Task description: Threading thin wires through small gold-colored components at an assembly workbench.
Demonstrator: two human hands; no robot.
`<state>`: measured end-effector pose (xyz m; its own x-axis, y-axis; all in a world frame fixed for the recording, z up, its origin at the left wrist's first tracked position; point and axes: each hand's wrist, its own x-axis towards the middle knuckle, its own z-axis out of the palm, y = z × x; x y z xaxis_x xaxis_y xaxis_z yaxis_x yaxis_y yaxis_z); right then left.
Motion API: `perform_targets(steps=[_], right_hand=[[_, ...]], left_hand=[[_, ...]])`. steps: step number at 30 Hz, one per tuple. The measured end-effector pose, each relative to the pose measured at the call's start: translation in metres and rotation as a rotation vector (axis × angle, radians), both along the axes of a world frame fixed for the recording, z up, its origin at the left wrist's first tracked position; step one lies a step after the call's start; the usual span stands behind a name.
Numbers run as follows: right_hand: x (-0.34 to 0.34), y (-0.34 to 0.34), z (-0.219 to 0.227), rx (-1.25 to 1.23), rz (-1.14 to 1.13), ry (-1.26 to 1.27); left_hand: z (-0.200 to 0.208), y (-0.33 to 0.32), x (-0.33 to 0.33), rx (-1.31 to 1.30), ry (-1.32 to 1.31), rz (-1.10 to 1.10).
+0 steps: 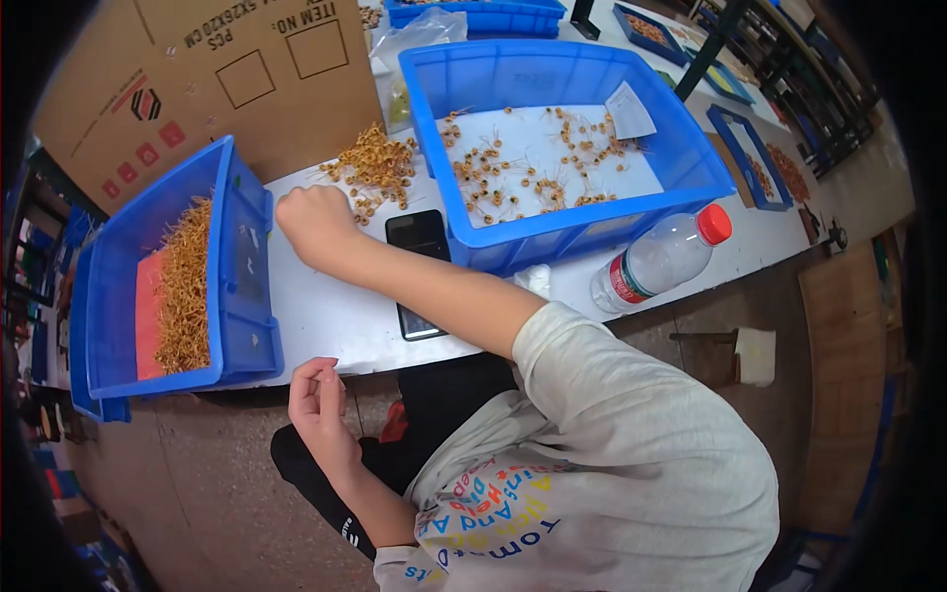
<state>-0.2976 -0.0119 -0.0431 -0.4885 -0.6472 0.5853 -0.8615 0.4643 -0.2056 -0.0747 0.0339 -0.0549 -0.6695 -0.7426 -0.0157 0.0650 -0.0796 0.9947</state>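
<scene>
My right hand [318, 225] reaches across the white table and is closed, back of the hand up; its fingertips are hidden. Just beyond it lies a loose pile of small brass-coloured parts with thin wire leads [377, 166]. Near the table's front edge my left hand [322, 403] is raised with curled fingers pressed toward the thumb; anything between them is too small to make out. To its left, a blue bin [252, 286] holds a heap of similar thin golden parts [187, 296] beside a red sheet [149, 316].
A larger blue bin [552, 229] with scattered wired parts and a paper slip [629, 111] stands right of the pile. A black phone [419, 237] lies under my right forearm. A red-capped plastic bottle [656, 259] is near the edge. A cardboard box [227, 89] stands behind.
</scene>
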Motion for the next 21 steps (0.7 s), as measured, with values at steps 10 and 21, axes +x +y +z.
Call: perform_targets(steps=[10,21], right_hand=[[0.002,0.007,0.016,0.025,0.081,-0.094],[0.045,0.034,0.051,0.121,0.33,-0.163]], left_hand=[[-0.005,-0.002,-0.014,-0.027,-0.042,0.041],[-0.017,-0.016,-0.028,0.074,0.145,0.062]])
